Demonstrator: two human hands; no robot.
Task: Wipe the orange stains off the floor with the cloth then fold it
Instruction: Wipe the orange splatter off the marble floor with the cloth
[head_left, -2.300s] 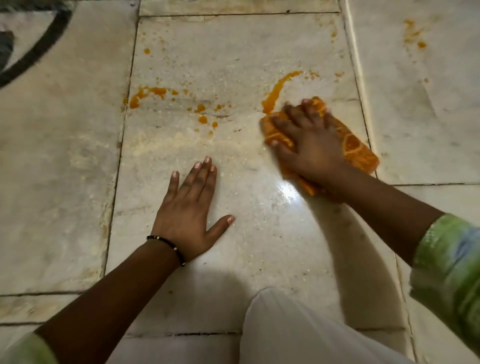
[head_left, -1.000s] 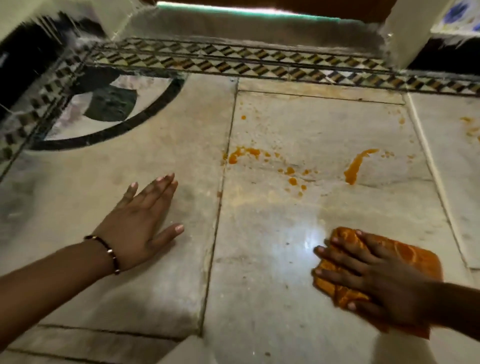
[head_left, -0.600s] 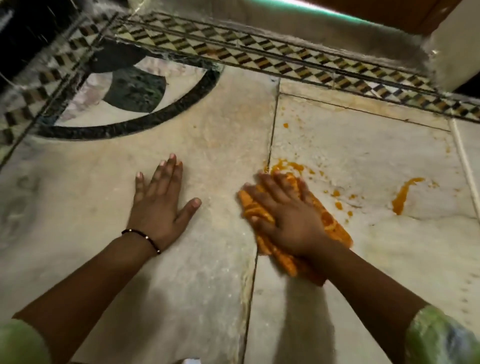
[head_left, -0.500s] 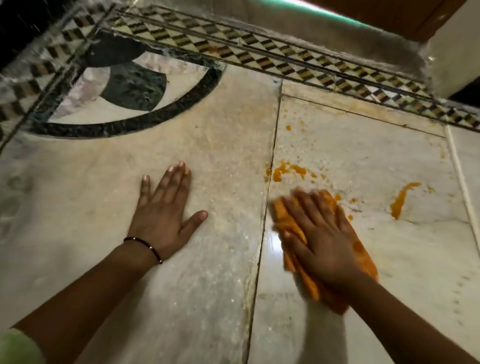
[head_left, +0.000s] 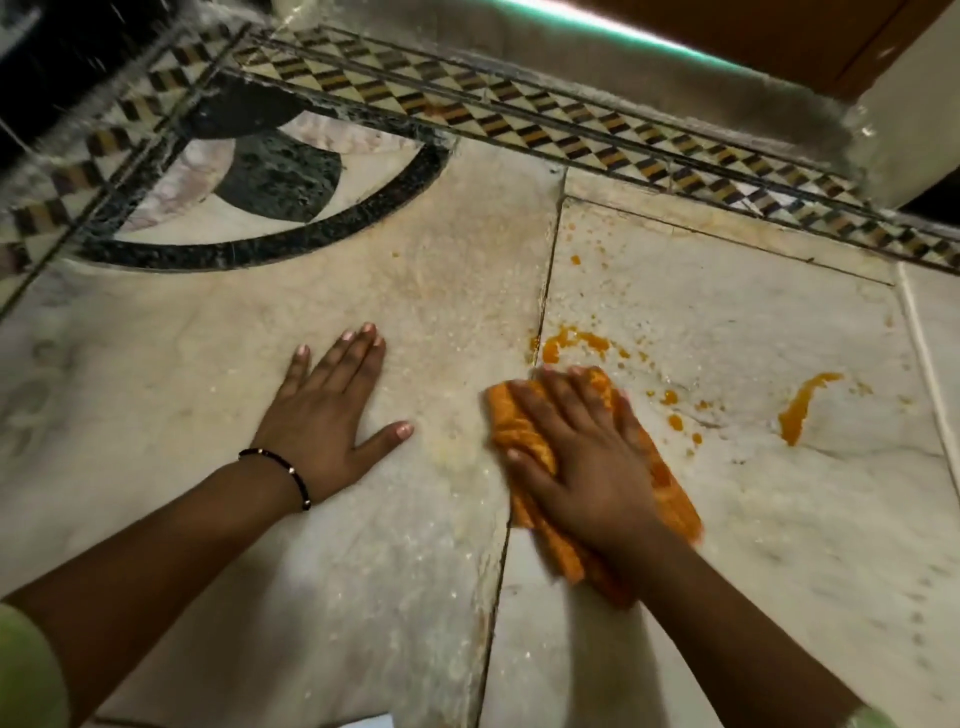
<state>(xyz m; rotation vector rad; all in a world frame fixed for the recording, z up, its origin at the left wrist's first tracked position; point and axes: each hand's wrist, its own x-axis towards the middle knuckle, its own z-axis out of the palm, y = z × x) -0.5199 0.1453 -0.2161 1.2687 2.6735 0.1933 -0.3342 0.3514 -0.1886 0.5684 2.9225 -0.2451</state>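
Note:
An orange cloth (head_left: 524, 441) lies bunched on the pale marble floor (head_left: 727, 519), across a tile joint. My right hand (head_left: 582, 457) presses flat on it with straight, spread fingers. Just beyond its fingertips is an orange stain (head_left: 571, 343) beside the joint. Small orange drops (head_left: 670, 400) lie to the right, and a longer orange streak (head_left: 800, 410) farther right. My left hand (head_left: 327, 410) rests flat on the bare tile to the left, fingers straight, a dark bracelet on its wrist.
A patterned inlay border (head_left: 571, 135) runs across the far floor, with a raised step or sill (head_left: 623, 67) behind it. A dark circular inlay (head_left: 270, 176) sits at the far left. A single orange dot (head_left: 575, 260) lies farther up the right tile.
My right hand slid the cloth left and forward to the tile joint, up to the stain by the joint. My left hand stayed flat on the floor.

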